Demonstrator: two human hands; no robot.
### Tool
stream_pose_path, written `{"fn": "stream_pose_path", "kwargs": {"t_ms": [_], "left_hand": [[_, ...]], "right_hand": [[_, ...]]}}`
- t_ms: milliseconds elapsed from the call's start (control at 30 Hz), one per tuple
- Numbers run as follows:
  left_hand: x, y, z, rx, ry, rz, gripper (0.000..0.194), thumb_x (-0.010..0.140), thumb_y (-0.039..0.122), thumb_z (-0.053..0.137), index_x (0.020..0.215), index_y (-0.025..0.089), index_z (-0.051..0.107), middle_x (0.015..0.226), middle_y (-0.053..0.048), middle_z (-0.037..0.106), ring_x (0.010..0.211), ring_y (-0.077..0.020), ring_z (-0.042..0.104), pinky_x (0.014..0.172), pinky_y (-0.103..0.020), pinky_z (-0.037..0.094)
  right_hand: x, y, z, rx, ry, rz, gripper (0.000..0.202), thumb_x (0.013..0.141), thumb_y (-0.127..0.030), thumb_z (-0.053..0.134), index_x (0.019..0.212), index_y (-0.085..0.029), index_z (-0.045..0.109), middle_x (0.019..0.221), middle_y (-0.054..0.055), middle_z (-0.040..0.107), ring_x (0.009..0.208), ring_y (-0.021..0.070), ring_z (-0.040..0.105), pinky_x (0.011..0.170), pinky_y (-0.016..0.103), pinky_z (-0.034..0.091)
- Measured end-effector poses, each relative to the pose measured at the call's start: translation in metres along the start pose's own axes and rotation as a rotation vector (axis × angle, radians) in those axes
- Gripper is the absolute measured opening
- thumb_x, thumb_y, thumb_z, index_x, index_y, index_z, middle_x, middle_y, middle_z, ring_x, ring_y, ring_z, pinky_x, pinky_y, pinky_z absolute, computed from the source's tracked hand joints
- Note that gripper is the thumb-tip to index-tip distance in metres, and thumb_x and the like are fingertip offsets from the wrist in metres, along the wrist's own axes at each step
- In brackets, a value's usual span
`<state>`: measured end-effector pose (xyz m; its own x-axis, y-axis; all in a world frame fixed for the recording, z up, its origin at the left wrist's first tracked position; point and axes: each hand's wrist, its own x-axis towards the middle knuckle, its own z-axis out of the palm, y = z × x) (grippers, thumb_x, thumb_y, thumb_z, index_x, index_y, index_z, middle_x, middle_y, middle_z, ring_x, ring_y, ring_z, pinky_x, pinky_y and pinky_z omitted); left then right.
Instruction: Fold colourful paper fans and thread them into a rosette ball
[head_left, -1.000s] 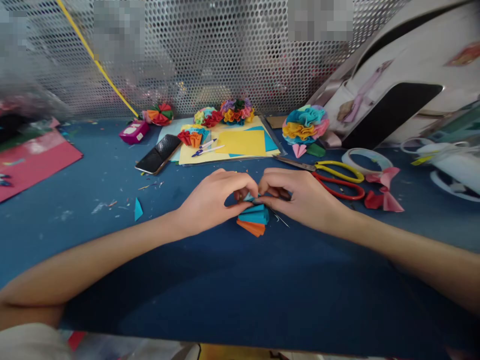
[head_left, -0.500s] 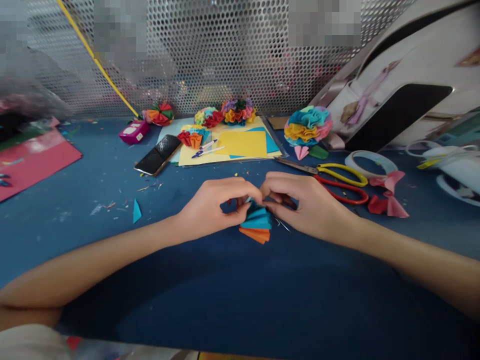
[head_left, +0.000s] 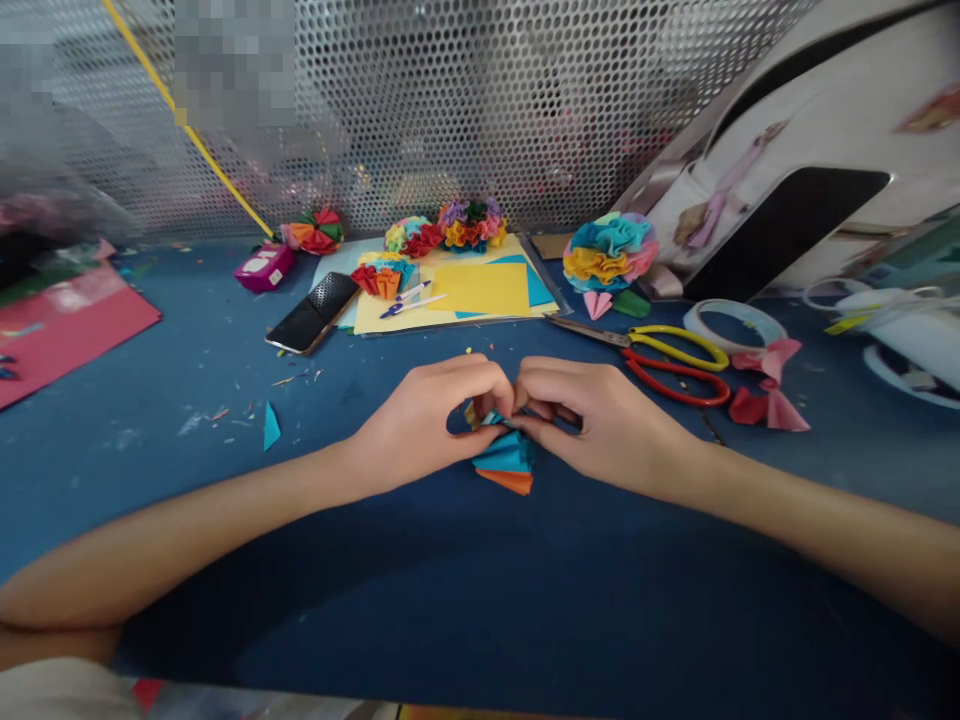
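Observation:
Pleated blue and orange paper (head_left: 506,452) hangs below my fingertips, its folds fanned toward me. My left hand (head_left: 435,415) pinches its upper left edge between thumb and fingers. From the other side, my right hand (head_left: 589,412) pinches the top of the same paper, the fingertips of both hands almost meeting. The pinched part of the folds is hidden behind my fingers. Beyond my right hand lie scissors (head_left: 637,340) with one yellow and one red handle loop. Pink and red folded paper pieces (head_left: 776,390) rest to the right of them.
Pleated paper flowers (head_left: 611,252) stand along the back by a perforated metal panel (head_left: 420,110). A phone (head_left: 313,312), pens (head_left: 412,300) and yellow paper (head_left: 484,290) lie in front. At right are a tape roll (head_left: 694,318), a black phone-like slab (head_left: 795,230) and a pale bag (head_left: 847,100).
Both hands have stayed together on the pleated paper, with slight shifts of the fingers. The blue and orange folds have tilted a little. The whole view has drifted slightly.

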<state>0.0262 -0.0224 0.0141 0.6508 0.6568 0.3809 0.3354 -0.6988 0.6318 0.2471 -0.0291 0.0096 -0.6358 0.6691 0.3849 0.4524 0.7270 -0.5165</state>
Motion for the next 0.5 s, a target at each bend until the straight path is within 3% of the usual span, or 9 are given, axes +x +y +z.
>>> {"fn": "stream_pose_path", "kwargs": {"t_ms": [200, 367, 500], "left_hand": [[0.0009, 0.0022, -0.0019, -0.077, 0.047, -0.059, 0.017, 0.086, 0.001, 0.066, 0.087, 0.017, 0.071, 0.081, 0.001, 0.068, 0.073, -0.0106, 0.062, 0.068, -0.021, 0.048], [0.0004, 0.0037, -0.0028, -0.105, 0.083, -0.048, 0.024, 0.085, -0.003, 0.059, 0.089, 0.017, 0.072, 0.083, 0.000, 0.071, 0.075, -0.0111, 0.063, 0.070, -0.023, 0.048], [-0.0001, -0.0009, 0.0003, -0.151, 0.100, -0.120, 0.017, 0.086, 0.006, 0.064, 0.097, 0.017, 0.069, 0.085, -0.001, 0.073, 0.077, -0.0124, 0.065, 0.070, -0.023, 0.049]], "right_hand": [[-0.0005, 0.0019, -0.0017, -0.008, -0.001, 0.020, 0.017, 0.092, -0.012, 0.056, 0.079, -0.022, 0.050, 0.071, -0.004, 0.046, 0.060, 0.0109, 0.042, 0.057, 0.023, 0.032], [0.0006, 0.0017, -0.0024, 0.036, 0.003, 0.047, 0.016, 0.089, -0.012, 0.056, 0.078, -0.022, 0.049, 0.071, -0.004, 0.047, 0.059, 0.0104, 0.042, 0.056, 0.023, 0.031], [0.0006, 0.0024, -0.0013, 0.064, 0.001, 0.075, 0.015, 0.086, -0.009, 0.056, 0.079, -0.021, 0.052, 0.072, -0.004, 0.049, 0.059, 0.0099, 0.043, 0.056, 0.023, 0.032]]}}
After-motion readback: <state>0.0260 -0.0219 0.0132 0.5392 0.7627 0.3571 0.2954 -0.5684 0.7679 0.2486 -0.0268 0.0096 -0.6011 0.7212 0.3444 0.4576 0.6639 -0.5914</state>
